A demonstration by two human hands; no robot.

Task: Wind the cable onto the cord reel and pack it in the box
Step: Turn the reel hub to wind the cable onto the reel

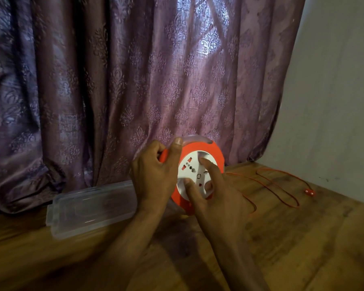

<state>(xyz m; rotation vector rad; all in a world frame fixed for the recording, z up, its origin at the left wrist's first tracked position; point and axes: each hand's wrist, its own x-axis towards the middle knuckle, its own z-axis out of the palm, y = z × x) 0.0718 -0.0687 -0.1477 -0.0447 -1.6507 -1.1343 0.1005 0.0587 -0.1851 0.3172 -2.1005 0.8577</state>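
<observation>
An orange cord reel [200, 152] with a white socket face stands upright in the middle of the wooden table. My left hand [153, 175] grips its left rim, thumb over the top edge. My right hand [214, 196] lies on the white face, fingertips pressed into its recesses. A thin red cable [275, 185] runs from the reel's lower right in loose loops across the table and ends in a red plug [310, 192] near the right wall. A clear plastic box lid [88, 206] lies flat to the left of the reel. The box itself cannot be made out.
A purple patterned curtain [114, 91] hangs right behind the reel and touches the wooden table [303, 248]. A pale wall [334, 101] bounds the table on the right.
</observation>
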